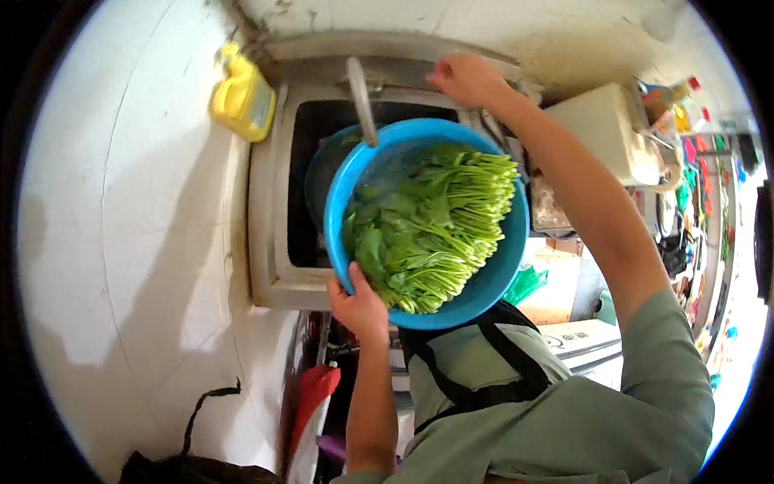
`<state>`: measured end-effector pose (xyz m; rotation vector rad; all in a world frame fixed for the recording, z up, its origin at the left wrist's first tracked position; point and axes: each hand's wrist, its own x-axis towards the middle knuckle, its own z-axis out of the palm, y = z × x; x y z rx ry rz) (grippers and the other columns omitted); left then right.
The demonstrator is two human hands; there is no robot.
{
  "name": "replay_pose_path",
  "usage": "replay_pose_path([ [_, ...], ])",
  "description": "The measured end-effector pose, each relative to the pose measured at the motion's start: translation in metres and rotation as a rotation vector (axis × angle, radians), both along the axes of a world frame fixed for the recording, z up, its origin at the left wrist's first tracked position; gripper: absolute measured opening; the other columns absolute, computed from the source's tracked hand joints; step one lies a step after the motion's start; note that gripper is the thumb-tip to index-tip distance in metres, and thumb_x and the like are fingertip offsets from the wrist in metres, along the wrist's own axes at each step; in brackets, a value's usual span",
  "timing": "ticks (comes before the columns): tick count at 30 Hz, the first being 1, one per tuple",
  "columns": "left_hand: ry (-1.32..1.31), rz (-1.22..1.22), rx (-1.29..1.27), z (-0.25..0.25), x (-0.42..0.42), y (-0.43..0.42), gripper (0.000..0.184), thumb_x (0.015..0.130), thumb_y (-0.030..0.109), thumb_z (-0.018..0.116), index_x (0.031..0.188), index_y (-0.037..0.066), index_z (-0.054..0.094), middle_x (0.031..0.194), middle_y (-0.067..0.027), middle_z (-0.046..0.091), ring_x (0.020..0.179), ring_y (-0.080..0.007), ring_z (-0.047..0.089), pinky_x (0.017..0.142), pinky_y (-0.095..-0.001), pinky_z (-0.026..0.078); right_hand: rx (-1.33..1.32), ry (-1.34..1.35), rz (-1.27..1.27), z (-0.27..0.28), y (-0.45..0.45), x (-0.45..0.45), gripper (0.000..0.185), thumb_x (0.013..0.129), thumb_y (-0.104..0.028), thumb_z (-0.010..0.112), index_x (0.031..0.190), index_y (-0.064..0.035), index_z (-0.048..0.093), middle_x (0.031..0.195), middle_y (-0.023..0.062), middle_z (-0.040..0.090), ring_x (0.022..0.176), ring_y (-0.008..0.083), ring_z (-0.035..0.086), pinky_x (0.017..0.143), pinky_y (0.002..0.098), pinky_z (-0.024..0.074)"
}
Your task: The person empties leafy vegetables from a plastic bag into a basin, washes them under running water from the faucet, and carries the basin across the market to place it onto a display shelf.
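A blue plastic basin (522, 234) rests over the sink, holding water and a large heap of leafy green vegetables (439, 234) with pale cut stems. My left hand (359, 310) grips the basin's near-left rim, thumb over the edge and the other fingers outside. Above the far-left rim hangs the metal faucet spout (361, 101). My right hand (468, 81) is at the back of the sink, right of the spout, its fingers curled closed. Whatever those fingers hold, if anything, is hidden.
The metal sink (266, 218) has a dark vessel (318, 181) partly under the basin. A yellow bottle (244, 95) stands left of the sink by the tiled wall (129, 202). At the right are a whitish box (601, 133) and a crowded shelf (717, 242).
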<state>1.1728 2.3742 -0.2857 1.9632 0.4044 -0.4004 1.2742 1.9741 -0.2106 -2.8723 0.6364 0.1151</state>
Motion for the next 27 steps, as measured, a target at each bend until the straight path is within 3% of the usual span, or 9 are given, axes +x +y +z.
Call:
replay_pose_path([
  [2, -0.004, 0.003, -0.051, 0.007, -0.001, -0.002, 0.032, 0.101, 0.028, 0.067, 0.094, -0.003, 0.062, 0.080, -0.0095, 0.063, 0.070, -0.0206, 0.055, 0.070, -0.0382, 0.047, 0.043, -0.048, -0.123, 0.000, -0.008, -0.067, 0.054, 0.099, -0.056, 0.057, 0.100, -0.0036, 0.069, 0.089, 0.0176, 0.072, 0.087, 0.0383, 0.070, 0.079, 0.0486, 0.0546],
  [6, -0.124, -0.128, -0.003, -0.004, 0.000, 0.003, 0.033, 0.101, 0.029, 0.066, 0.097, -0.003, 0.063, 0.085, -0.0104, 0.067, 0.076, -0.0215, 0.058, 0.074, -0.0379, 0.048, 0.248, 0.186, -0.503, -0.016, 0.006, -0.164, 0.063, 0.101, -0.060, 0.051, 0.117, -0.0019, 0.070, 0.105, 0.0200, 0.074, 0.098, 0.0383, 0.070, 0.087, 0.0469, 0.0543],
  [8, -0.071, -0.024, -0.168, -0.001, -0.003, -0.001, 0.032, 0.102, 0.029, 0.065, 0.100, -0.003, 0.063, 0.090, -0.0098, 0.068, 0.078, -0.0217, 0.059, 0.076, -0.0371, 0.049, 0.528, 0.029, -0.630, -0.038, 0.017, -0.192, 0.067, 0.103, -0.060, 0.047, 0.131, -0.0016, 0.065, 0.122, 0.0235, 0.069, 0.114, 0.0360, 0.066, 0.099, 0.0434, 0.0505],
  [12, -0.099, -0.120, -0.013, 0.010, -0.003, -0.005, 0.037, 0.104, 0.032, 0.061, 0.113, -0.004, 0.062, 0.105, -0.0135, 0.068, 0.088, -0.0241, 0.062, 0.082, -0.0389, 0.051, 0.767, -0.231, -0.696, -0.077, 0.033, -0.199, 0.065, 0.106, -0.056, 0.043, 0.138, -0.0020, 0.060, 0.139, 0.0211, 0.061, 0.129, 0.0343, 0.058, 0.112, 0.0410, 0.0416],
  [14, -0.116, -0.150, -0.073, -0.003, 0.000, 0.002, 0.040, 0.104, 0.034, 0.062, 0.115, -0.005, 0.062, 0.112, -0.0145, 0.068, 0.093, -0.0249, 0.063, 0.084, -0.0396, 0.051, 0.638, -0.155, -0.533, -0.049, 0.042, -0.200, 0.059, 0.109, -0.047, 0.037, 0.140, -0.0015, 0.057, 0.142, 0.0234, 0.058, 0.129, 0.0428, 0.055, 0.113, 0.0457, 0.0409],
  [20, -0.260, -0.328, -0.059, 0.009, 0.011, 0.002, 0.031, 0.103, 0.027, 0.063, 0.112, -0.002, 0.060, 0.105, -0.0115, 0.065, 0.089, -0.0233, 0.061, 0.078, -0.0423, 0.051, 0.918, -0.445, -0.924, -0.059, 0.078, -0.271, 0.058, 0.107, -0.049, 0.044, 0.131, -0.0003, 0.064, 0.127, 0.0231, 0.065, 0.118, 0.0373, 0.062, 0.102, 0.0439, 0.0461],
  [23, -0.125, -0.275, -0.336, 0.048, -0.001, -0.013, 0.024, 0.102, 0.023, 0.066, 0.098, 0.000, 0.060, 0.092, -0.0048, 0.061, 0.080, -0.0154, 0.053, 0.073, -0.0323, 0.045, 0.935, -0.617, -1.079, -0.025, 0.106, -0.330, 0.056, 0.106, -0.049, 0.046, 0.122, 0.0005, 0.067, 0.112, 0.0198, 0.070, 0.107, 0.0314, 0.065, 0.096, 0.0416, 0.0481],
  [26, -0.074, -0.436, -0.365, 0.069, -0.019, -0.041, 0.022, 0.102, 0.022, 0.065, 0.098, 0.000, 0.060, 0.093, -0.0036, 0.061, 0.080, -0.0154, 0.053, 0.074, -0.0329, 0.046, 0.863, -0.645, -1.298, 0.002, 0.124, -0.392, 0.051, 0.106, -0.047, 0.049, 0.110, 0.0001, 0.068, 0.094, 0.0140, 0.070, 0.089, 0.0248, 0.064, 0.087, 0.0393, 0.0494],
  [27, -0.023, -0.526, -0.356, 0.070, -0.025, -0.044, 0.025, 0.101, 0.023, 0.064, 0.107, -0.001, 0.061, 0.102, -0.0083, 0.064, 0.086, -0.0201, 0.061, 0.076, -0.0375, 0.051, 0.880, -0.776, -1.306, -0.027, 0.131, -0.423, 0.049, 0.105, -0.047, 0.050, 0.109, -0.0009, 0.068, 0.092, 0.0144, 0.070, 0.087, 0.0211, 0.063, 0.085, 0.0397, 0.0495],
])
